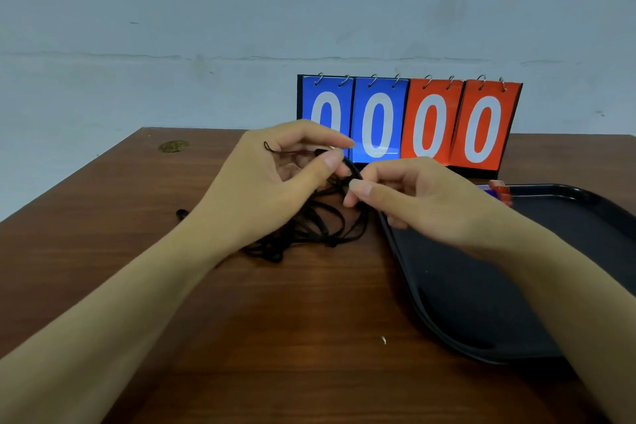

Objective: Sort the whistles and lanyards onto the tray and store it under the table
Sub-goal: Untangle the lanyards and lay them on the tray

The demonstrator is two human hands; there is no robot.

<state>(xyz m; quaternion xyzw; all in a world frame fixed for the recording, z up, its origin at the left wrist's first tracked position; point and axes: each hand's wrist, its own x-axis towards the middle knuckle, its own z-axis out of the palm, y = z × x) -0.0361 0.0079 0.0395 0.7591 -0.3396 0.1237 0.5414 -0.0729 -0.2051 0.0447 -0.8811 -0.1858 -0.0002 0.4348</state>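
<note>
A tangle of black lanyards (309, 231) lies on the brown table (241, 320), just left of a black tray (481, 286). My left hand (275, 179) pinches one black lanyard cord near its small loop end, held above the pile. My right hand (413, 200) grips the same cord a little lower, over the tray's left rim. At the tray's far edge, a red whistle (500, 191) and a blue whistle (487, 189) peek out behind my right hand, mostly hidden.
A flip scoreboard (409, 122) with two blue and two red cards showing zeros stands at the back against the wall. A small black piece (181, 213) lies on the table to the left. A round mark (173, 146) sits near the far left corner.
</note>
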